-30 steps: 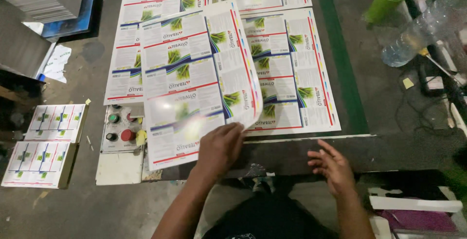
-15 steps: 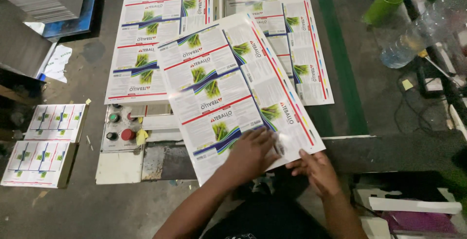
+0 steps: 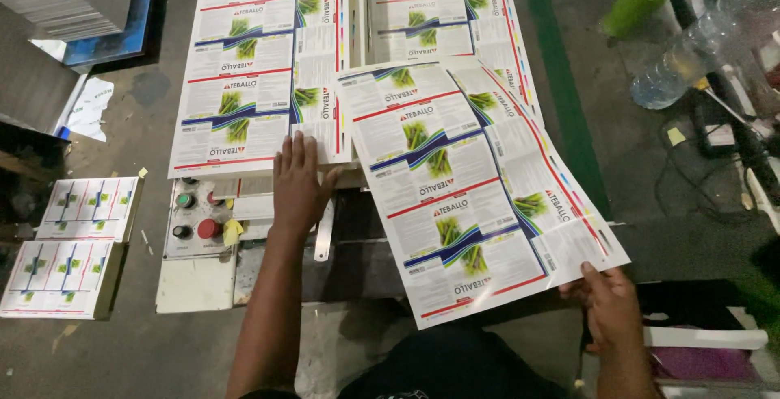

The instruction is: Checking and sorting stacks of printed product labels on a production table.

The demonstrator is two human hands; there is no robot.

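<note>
Sheet (image 3: pixel 471 196), a large printed one with repeated green-and-white label panels, hangs tilted over the counter's near edge, its long axis running from the far left to the near right. Your right hand (image 3: pixel 609 305) has its grip clamped on the sheet's near right corner, thumb on top. Your left hand (image 3: pixel 299 184) lies flat, fingers apart and gripping nothing, on the near edge of the left stack (image 3: pixel 244 74) of like sheets, just left of the lifted one. A second stack (image 3: pixel 439 9) lies beyond, partly under the sheet. Left of the counter sit a panel with a red button (image 3: pixel 208 228) and two small piles (image 3: pixel 69 245); to the right, past a green stripe, a green cup (image 3: pixel 638 1) and a clear bottle (image 3: pixel 699 41) stand well apart.
</note>
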